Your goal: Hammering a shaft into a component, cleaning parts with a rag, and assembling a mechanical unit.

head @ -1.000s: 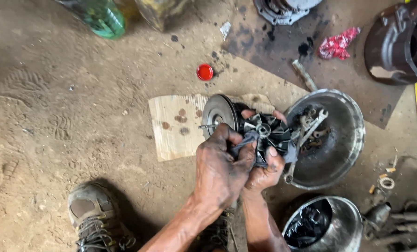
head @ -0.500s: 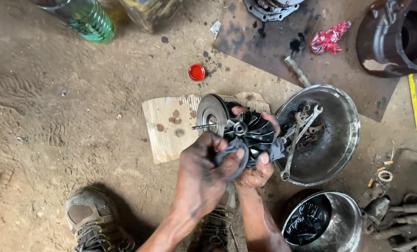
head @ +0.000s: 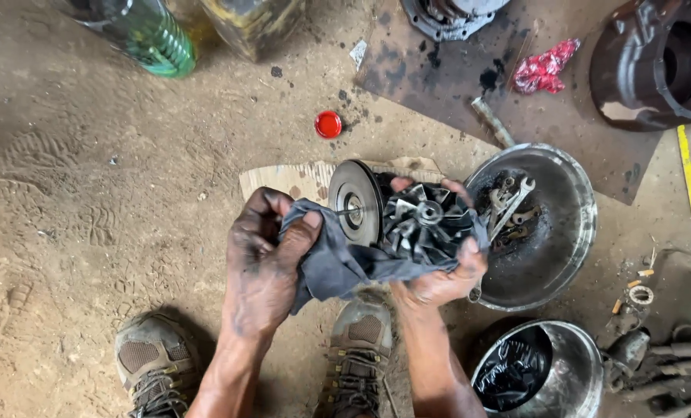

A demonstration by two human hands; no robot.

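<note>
A dark finned turbine wheel [head: 423,220] with a round metal disc [head: 354,203] on its shaft is held over the dirt floor. My right hand [head: 442,271] grips the wheel from below and behind, fingers wrapped round its blades. A grey oily rag [head: 337,259] hangs from the wheel. My left hand [head: 264,259] pinches the rag's left end beside the disc.
A metal bowl [head: 570,232] with wrenches and black grime sits right of the wheel; a second bowl [head: 577,371] with a black bag lies below it. Cardboard [head: 283,179], a red cap [head: 328,124], a green bottle [head: 148,35], a yellow tape [head: 687,174] and my boots [head: 156,360] surround me.
My left hand has drawn back to the left off the wheel, pulling the rag with it. The disc and blades now show more fully.
</note>
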